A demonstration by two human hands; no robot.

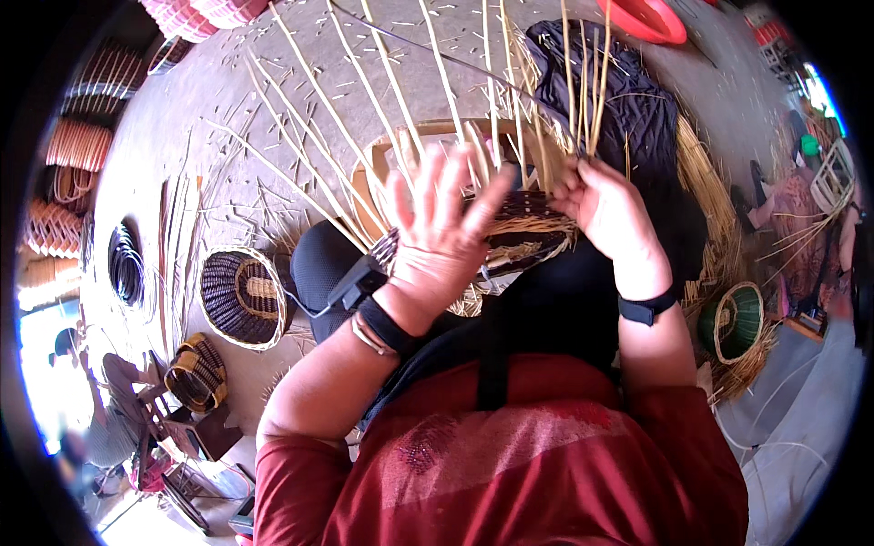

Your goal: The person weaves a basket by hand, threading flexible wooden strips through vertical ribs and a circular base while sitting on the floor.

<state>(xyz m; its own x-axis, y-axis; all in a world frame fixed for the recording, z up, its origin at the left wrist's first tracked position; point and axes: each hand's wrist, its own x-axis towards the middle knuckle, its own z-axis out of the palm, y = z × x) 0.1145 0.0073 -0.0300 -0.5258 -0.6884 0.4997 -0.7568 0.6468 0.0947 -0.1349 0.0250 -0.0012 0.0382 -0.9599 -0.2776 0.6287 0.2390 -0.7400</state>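
A half-woven basket (533,221) with dark and pale weave rests between my legs, its long pale stakes (387,68) fanning up and away. My left hand (435,214) is raised over its near left side, fingers spread, holding nothing; it hides part of the weave. At the basket's right rim, my right hand (601,202) has thumb and fingers pinched on a long dark weaving strand (455,60). That strand arcs across the stakes toward the far left. Behind the basket, a cardboard-coloured edge (366,187) shows between the stakes.
A dark brown basket (238,298) lies on its side at left, near a yellow-and-dark basket (196,373) and a dark coil (126,264). Dark cloth (605,100) and straw bundles (706,200) lie right, beyond a green basket (736,320). A red basin (645,20) stands far right.
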